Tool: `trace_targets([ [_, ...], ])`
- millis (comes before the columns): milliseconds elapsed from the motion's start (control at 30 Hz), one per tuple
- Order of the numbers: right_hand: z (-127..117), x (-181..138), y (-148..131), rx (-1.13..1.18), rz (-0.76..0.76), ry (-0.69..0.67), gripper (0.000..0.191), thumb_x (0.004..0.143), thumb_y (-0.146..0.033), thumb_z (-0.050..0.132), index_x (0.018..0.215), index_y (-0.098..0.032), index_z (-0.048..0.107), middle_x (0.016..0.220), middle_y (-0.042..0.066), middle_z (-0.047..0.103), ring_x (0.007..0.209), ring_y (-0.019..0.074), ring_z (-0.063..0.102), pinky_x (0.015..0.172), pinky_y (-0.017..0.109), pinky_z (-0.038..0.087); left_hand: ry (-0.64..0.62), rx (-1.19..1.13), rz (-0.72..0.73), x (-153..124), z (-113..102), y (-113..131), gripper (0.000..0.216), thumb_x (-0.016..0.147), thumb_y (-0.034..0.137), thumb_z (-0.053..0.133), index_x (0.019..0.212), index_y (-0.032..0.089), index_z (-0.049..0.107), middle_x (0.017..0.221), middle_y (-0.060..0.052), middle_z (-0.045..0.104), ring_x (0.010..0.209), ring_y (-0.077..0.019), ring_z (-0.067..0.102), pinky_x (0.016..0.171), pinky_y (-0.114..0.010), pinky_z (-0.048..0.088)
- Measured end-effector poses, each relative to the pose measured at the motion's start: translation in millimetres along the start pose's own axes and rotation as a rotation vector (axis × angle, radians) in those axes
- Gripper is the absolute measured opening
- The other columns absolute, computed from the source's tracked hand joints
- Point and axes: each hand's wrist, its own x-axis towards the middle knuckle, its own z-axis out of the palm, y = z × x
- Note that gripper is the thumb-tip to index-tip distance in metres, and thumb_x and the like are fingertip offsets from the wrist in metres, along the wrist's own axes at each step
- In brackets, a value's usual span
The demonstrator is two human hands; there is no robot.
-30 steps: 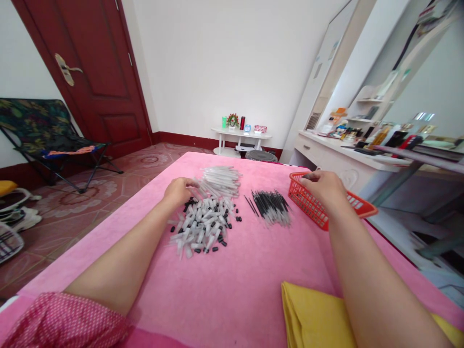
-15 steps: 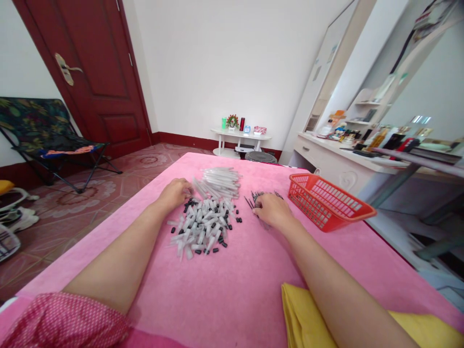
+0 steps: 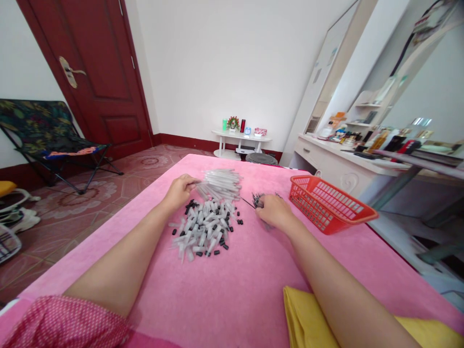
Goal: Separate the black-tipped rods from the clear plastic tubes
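Observation:
My left hand point(image 3: 180, 190) rests at the left edge of a stack of clear plastic pen barrels point(image 3: 222, 181), its fingers pinched on one barrel. Just in front of it lies a heap of short clear caps and small black plugs point(image 3: 205, 227). My right hand point(image 3: 274, 210) lies over the pile of thin black refills point(image 3: 258, 199) and hides most of it; its fingers are curled down onto the refills, and a single one cannot be made out in them. All of it lies on a pink cloth point(image 3: 239, 270).
A red plastic basket point(image 3: 328, 203) stands to the right of my right hand. A yellow envelope point(image 3: 308, 319) lies at the near edge under my right forearm. A white dresser point(image 3: 337, 159) lines the right side, a folding chair point(image 3: 43, 135) and a dark red door point(image 3: 97, 72) the left.
My right hand left the red basket and came down to the left onto the black refills. My left hand stayed at the barrels and closed its fingers on one.

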Motion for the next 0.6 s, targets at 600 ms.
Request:
trace_targets([
  [600,-53.3,-10.7,11.0,0.362,-0.143,0.230,0.010,0.070,-0.023,0.059,0.071,-0.020,0.068,0.069,0.005,0.067,0.060,0.0158,0.059,0.054,0.024,0.039,-0.068,-0.181,0.076,7.4,15.5,60.0,0.026,0.073,0.008,0.049,0.090,0.015,0.068,0.090,-0.006,0.069,0.087,-0.0190,0.061,0.081,-0.031,0.046],
])
